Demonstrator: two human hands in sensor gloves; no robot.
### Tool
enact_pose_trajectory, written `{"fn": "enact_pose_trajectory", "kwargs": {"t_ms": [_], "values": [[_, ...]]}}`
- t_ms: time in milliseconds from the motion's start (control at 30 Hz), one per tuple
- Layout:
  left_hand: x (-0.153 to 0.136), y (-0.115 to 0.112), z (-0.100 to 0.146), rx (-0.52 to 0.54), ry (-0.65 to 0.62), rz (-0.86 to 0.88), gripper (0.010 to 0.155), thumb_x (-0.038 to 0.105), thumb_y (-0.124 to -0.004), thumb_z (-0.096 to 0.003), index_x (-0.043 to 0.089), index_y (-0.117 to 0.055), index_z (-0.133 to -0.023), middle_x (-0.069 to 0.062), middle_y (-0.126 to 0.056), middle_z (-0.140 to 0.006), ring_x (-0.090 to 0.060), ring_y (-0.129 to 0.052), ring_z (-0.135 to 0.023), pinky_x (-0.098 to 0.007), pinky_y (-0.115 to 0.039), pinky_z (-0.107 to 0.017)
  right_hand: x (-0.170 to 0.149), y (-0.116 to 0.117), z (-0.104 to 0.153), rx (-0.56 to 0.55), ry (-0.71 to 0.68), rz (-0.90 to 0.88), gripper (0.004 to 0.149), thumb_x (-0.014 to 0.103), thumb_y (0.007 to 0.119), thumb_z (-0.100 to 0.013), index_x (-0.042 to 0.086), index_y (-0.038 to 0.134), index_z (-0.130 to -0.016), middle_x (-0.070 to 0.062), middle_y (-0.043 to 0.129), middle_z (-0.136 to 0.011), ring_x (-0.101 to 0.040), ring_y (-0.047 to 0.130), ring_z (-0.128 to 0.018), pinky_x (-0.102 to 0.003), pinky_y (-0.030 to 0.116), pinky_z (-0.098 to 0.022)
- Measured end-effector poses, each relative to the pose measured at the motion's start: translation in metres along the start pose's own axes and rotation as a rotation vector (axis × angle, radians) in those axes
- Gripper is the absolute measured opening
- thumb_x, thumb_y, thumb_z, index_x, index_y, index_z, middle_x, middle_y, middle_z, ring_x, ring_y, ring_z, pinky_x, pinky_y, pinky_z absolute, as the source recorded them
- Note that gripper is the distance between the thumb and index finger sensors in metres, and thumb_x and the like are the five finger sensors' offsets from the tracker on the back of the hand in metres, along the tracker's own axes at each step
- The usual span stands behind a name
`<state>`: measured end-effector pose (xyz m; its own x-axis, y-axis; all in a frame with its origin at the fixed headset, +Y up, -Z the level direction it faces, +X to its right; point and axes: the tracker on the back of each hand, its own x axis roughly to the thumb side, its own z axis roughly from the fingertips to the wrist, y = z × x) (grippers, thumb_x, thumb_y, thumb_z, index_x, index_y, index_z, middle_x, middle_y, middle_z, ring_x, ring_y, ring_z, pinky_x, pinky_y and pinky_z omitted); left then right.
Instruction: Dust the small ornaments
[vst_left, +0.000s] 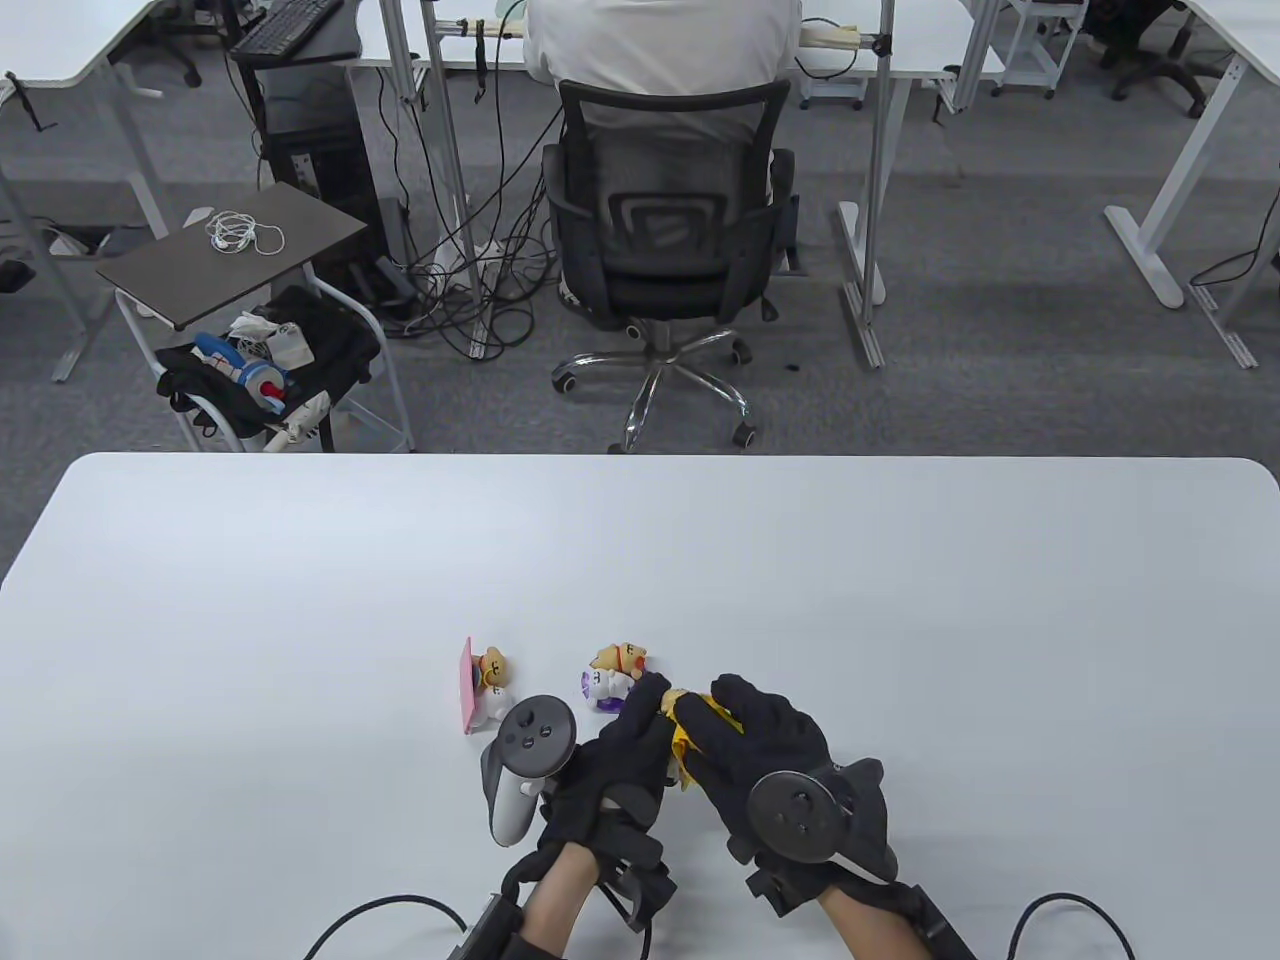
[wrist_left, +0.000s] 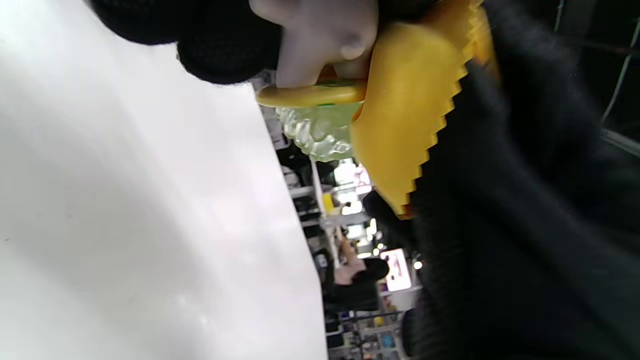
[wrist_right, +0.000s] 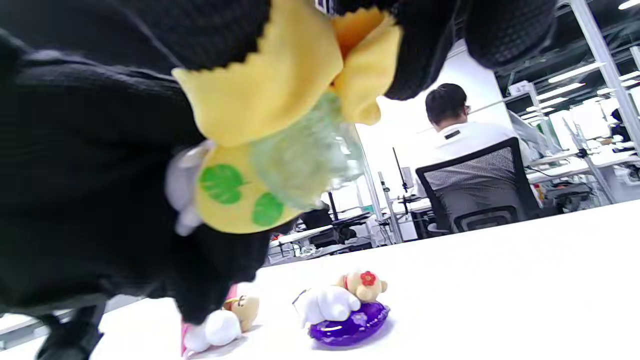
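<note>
My left hand (vst_left: 625, 740) holds a small ornament with a yellow base and clear green part (wrist_right: 280, 185) above the table; it also shows in the left wrist view (wrist_left: 315, 115). My right hand (vst_left: 750, 735) presses a yellow cloth (vst_left: 690, 725) around that ornament; the cloth shows in the left wrist view (wrist_left: 410, 115) and the right wrist view (wrist_right: 280, 85). Two more ornaments stand on the white table (vst_left: 300, 600): one on a purple base (vst_left: 612, 676), also in the right wrist view (wrist_right: 345, 307), and one with a pink panel (vst_left: 482, 685).
The two standing ornaments are just beyond and left of my hands. A person sits in a black office chair (vst_left: 665, 240) beyond the table's far edge. A small cart (vst_left: 245, 290) with cables and bags stands at the far left.
</note>
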<state>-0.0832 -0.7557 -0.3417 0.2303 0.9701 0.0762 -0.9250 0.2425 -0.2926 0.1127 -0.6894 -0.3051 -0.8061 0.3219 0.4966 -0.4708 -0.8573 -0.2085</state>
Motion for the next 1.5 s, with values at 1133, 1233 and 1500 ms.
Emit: {"fn": "enact_pose_trajectory", "kwargs": {"t_ms": [1133,1233,1500], "values": [[-0.011,-0.012,-0.004,-0.182,-0.057,0.526,0.073,0.060,-0.050,-0.0602,0.032,-0.005,-0.109,-0.023,-0.021,-0.113,-0.033,-0.063,-0.086,-0.046,-0.064,-0.065,-0.029,-0.006,0.002,-0.121,0.163,-0.448,0.050,0.029,0.089,-0.046,0.020,0.081,-0.095,-0.023,0.084,-0.091,-0.039,0.099,-0.068,-0.054,0.084,-0.053],[-0.014,-0.009,-0.003,-0.197,-0.075,0.656,0.066,0.059,-0.045,-0.0595,0.034,-0.014,-0.112,-0.018,-0.033,-0.118,-0.036,-0.067,-0.085,-0.047,-0.067,-0.063,-0.032,-0.009,0.003,-0.137,0.162,-0.499,0.050,0.029,0.089,-0.047,0.020,0.080,-0.095,-0.021,0.085,-0.091,-0.038,0.099,-0.068,-0.053,0.083,-0.053],[-0.022,-0.011,-0.008,-0.251,-0.063,0.785,0.079,0.066,-0.060,-0.0594,0.025,-0.017,-0.111,-0.012,-0.052,-0.108,-0.019,-0.083,-0.068,-0.036,-0.078,-0.050,-0.022,-0.018,0.006,-0.181,0.089,-0.619,0.051,0.029,0.090,-0.046,0.019,0.080,-0.095,-0.018,0.088,-0.088,-0.036,0.099,-0.065,-0.052,0.083,-0.052]]}}
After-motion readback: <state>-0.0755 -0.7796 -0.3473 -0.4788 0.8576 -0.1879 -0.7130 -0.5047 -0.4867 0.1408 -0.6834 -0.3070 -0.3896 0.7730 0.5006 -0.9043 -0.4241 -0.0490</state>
